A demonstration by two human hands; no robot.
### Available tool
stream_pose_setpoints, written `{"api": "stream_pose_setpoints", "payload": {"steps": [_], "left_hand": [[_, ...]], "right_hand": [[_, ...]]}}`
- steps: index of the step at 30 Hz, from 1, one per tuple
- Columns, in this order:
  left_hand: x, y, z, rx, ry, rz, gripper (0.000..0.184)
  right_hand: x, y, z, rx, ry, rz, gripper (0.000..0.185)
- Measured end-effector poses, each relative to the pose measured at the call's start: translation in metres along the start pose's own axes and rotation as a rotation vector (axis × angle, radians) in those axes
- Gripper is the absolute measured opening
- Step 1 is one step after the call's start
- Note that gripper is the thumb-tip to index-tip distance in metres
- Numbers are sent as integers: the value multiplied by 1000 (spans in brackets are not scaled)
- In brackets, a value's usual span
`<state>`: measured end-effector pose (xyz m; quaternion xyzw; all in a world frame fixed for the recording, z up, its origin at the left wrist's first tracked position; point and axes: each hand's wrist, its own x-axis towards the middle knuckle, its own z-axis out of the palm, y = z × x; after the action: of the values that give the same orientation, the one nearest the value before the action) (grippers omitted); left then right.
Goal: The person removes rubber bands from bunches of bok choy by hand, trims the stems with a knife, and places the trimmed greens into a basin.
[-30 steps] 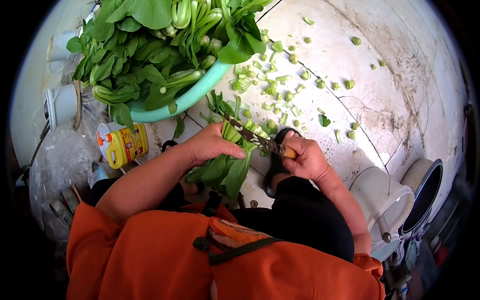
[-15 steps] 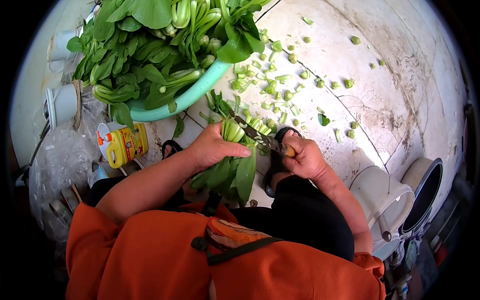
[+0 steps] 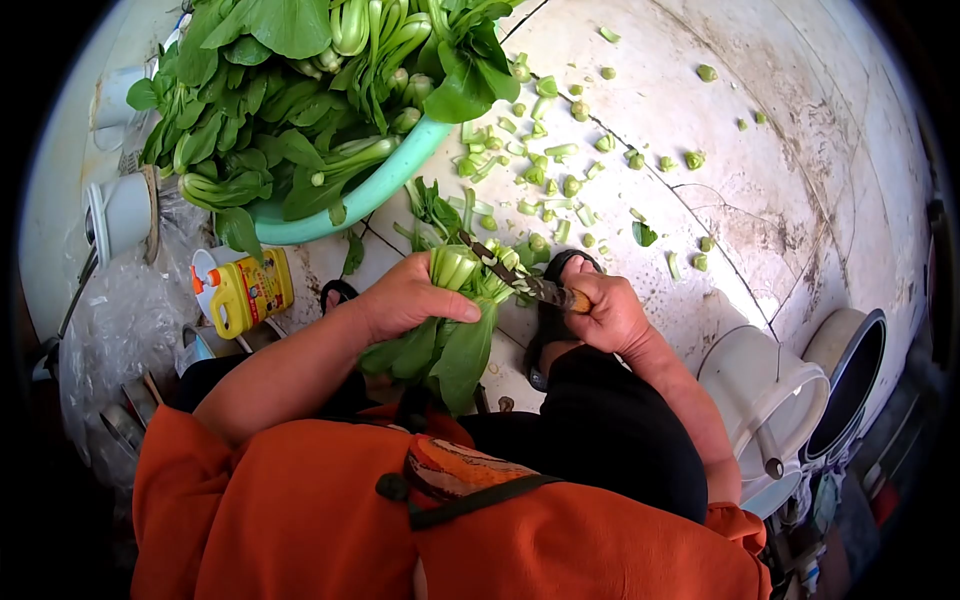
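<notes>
My left hand (image 3: 410,298) is wrapped round a bunch of bok choy (image 3: 462,345), leaves hanging down toward my lap and pale stalk ends facing up and away. In my right hand (image 3: 607,312) is a knife (image 3: 530,285), gripped by its wooden handle. Its dark blade, dotted with bits of green, lies at the right side of the stalk ends; whether it is cutting into them cannot be made out. Beyond my left hand, a turquoise basin (image 3: 400,175) is heaped with more bok choy (image 3: 300,130).
Cut root ends and stalk pieces (image 3: 571,186) are strewn over the tiled floor (image 3: 760,200). A yellow jug (image 3: 250,290) and clear plastic bags (image 3: 125,320) stand at left. White buckets (image 3: 745,385) and a dark-lined container (image 3: 850,385) are at right. My sandalled foot (image 3: 550,330) is below the knife.
My left hand has shifted slightly left with the bok choy, and the leaves have swung left. Its stalk ends now sit farther from the knife blade. My right hand has barely moved.
</notes>
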<state>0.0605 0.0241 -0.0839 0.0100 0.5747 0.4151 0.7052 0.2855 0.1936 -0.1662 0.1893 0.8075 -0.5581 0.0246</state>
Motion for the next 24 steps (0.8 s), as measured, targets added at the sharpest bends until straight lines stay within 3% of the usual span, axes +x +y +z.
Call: {"api": "stream_pose_setpoints", "payload": {"steps": [3,7,15,18,22,24], "left_hand": [[-1,0,-8,26,-60,-3,40],[0,0,-10,20,-74,-17,43],[7,0,-8,296,-118,-2,50],[9,-2,-4,198,-148,17,53],[3,5,-5,169,-113,24,54],[-2,11,-11,56,-83,104,56]], "right_hand": [[1,10,2,86,-42,-138,13],[0,10,6,152,-83,-86,15],[9,-7,3,273,-246,-4,16],[9,-2,6,422,-302,95,12],[9,-1,3,424,-296,54,10],[1,15,8,467,-228,226,11]]}}
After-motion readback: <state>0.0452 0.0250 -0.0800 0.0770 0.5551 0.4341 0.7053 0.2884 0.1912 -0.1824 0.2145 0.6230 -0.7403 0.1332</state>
